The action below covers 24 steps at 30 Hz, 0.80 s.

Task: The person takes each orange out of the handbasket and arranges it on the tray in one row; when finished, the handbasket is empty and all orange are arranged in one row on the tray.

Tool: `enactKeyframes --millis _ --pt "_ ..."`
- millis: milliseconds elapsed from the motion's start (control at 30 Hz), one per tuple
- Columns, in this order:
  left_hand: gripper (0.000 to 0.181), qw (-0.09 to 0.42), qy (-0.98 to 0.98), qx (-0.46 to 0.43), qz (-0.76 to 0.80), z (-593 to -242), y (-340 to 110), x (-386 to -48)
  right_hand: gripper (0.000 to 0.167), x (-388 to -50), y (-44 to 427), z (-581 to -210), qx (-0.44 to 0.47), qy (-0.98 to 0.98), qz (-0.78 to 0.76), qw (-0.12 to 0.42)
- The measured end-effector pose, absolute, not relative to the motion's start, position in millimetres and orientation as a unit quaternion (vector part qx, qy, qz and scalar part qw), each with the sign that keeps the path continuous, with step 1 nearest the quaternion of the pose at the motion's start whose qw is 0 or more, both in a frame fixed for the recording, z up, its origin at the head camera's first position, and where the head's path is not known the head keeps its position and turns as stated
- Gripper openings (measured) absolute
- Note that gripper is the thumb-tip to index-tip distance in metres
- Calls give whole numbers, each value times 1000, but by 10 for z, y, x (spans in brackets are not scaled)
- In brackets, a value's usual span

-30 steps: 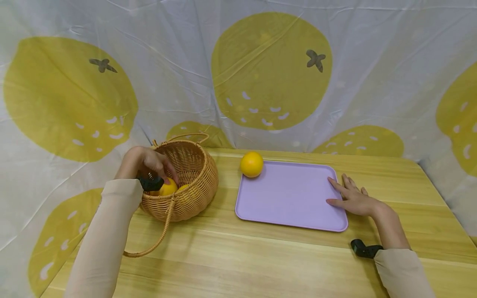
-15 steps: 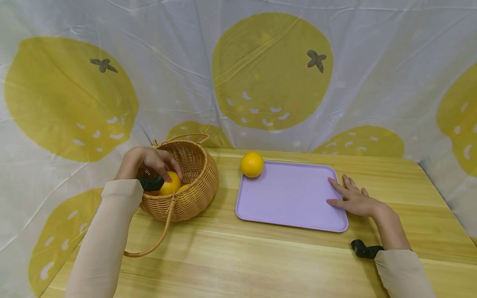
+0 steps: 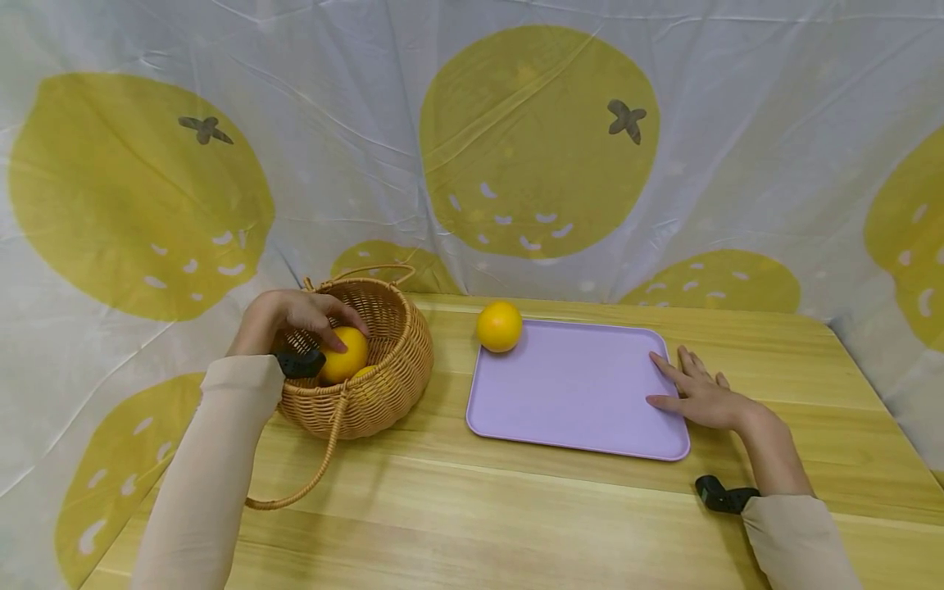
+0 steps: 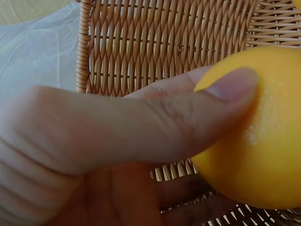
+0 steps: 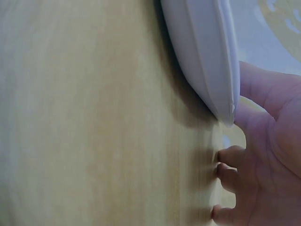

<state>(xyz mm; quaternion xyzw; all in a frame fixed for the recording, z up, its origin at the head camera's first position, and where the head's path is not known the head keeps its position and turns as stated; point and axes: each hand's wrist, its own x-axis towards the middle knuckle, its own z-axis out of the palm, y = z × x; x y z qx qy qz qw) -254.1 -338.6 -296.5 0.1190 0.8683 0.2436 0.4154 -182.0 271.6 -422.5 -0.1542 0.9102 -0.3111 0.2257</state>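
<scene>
My left hand (image 3: pixel 306 317) reaches over the rim of a wicker basket (image 3: pixel 394 401) and grips an orange (image 3: pixel 345 356) inside it. In the left wrist view the thumb presses on the near side of the orange (image 4: pixel 263 155), with the other fingers behind and below it. Part of another yellow-orange fruit (image 3: pixel 365 371) shows lower in the basket. My right hand (image 3: pixel 708 395) lies spread at the right edge of a purple tray (image 3: pixel 575 393), thumb and index finger on the tray, other fingertips on the table. A second orange (image 3: pixel 499 326) sits at the tray's far left corner.
One basket handle (image 3: pixel 324 471) hangs down onto the wooden table (image 3: pixel 472 516) on the near side; the other (image 3: pixel 369 267) stands at the back. A lemon-printed cloth (image 3: pixel 354 123) hangs behind and beside the table.
The left hand has drawn the orange up and slightly right within the basket, so more of it shows. The right hand and tray stay in place.
</scene>
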Motion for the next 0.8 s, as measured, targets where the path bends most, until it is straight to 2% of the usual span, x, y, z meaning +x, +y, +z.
enactKeyframes --millis 200,467,633,800 --pt "56 425 865 128 236 -2954 -3373 -2532 91 -1827 2739 -4270 -158 908 -321 219" --pt "75 390 876 157 236 -2933 -3384 -2524 91 -1831 2729 -4259 -154 909 -316 224" --pt "71 374 877 163 255 -2945 -3382 -2530 90 -1835 2708 -4251 -151 912 -309 226" --pt "64 379 874 148 266 -2956 -3375 -2538 89 -1832 2713 -4253 -152 914 -302 223"
